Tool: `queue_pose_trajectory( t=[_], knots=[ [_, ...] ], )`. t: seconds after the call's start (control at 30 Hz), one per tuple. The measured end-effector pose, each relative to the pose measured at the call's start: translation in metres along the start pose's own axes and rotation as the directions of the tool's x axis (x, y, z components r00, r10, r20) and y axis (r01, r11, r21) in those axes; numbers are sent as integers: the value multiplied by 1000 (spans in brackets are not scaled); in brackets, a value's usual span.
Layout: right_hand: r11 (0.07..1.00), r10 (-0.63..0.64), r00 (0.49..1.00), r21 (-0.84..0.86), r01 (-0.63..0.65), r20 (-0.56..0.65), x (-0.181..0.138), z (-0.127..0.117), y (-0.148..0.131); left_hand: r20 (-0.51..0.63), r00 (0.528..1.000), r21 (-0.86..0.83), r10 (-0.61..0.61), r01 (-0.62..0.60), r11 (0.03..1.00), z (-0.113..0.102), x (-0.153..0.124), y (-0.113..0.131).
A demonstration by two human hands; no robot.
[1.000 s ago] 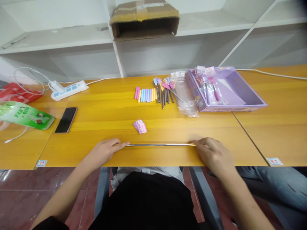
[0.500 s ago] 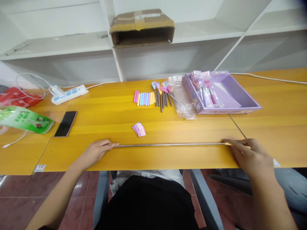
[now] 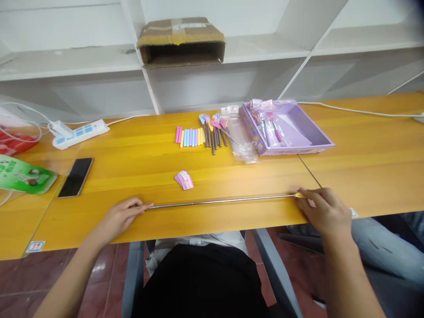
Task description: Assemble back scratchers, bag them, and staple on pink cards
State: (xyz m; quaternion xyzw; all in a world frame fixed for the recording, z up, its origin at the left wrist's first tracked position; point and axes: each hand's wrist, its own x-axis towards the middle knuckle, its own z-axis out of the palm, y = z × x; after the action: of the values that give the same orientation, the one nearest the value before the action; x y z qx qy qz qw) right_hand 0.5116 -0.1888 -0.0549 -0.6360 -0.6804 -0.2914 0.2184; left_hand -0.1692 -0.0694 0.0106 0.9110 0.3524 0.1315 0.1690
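An extended telescopic back scratcher (image 3: 225, 201) stretches across the front of the table, its thin metal rod nearly level. My left hand (image 3: 121, 217) pinches the rod's left end between thumb and fingers. At the other end, my right hand (image 3: 326, 210) grips the yellow claw head, which is partly hidden by the fingers. Beyond the rod lies a small fan of pink cards (image 3: 184, 180). Farther back are several collapsed back scratchers (image 3: 214, 134) with coloured claw heads, beside a row of pastel handle sleeves (image 3: 190, 138).
Clear plastic bags (image 3: 243, 148) lie against a purple box (image 3: 294, 151) holding packaged back scratchers. To the left are a phone (image 3: 76, 177), a power strip (image 3: 82, 134) and a green package (image 3: 28, 176). A cardboard box (image 3: 182, 39) sits on the shelf. Another person's leg (image 3: 387, 245) shows at right.
The view has shifted, so the table items appear farther left. Both hands keep hold of the extended back scratcher, which now slants slightly upward to the right.
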Motion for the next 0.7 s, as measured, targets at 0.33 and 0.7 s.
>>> queue_pose_trajectory(
  t=[0.33, 0.7],
  knots=[
    [997, -69, 997, -48, 67, -30, 11, 2, -47, 67, 997, -43, 35, -32, 999, 10, 16, 26],
    [969, -241, 965, 81, 234, 100, 60, -11, -140, 46, 999, -13, 10, -9, 1000, 50, 46, 61]
  ],
)
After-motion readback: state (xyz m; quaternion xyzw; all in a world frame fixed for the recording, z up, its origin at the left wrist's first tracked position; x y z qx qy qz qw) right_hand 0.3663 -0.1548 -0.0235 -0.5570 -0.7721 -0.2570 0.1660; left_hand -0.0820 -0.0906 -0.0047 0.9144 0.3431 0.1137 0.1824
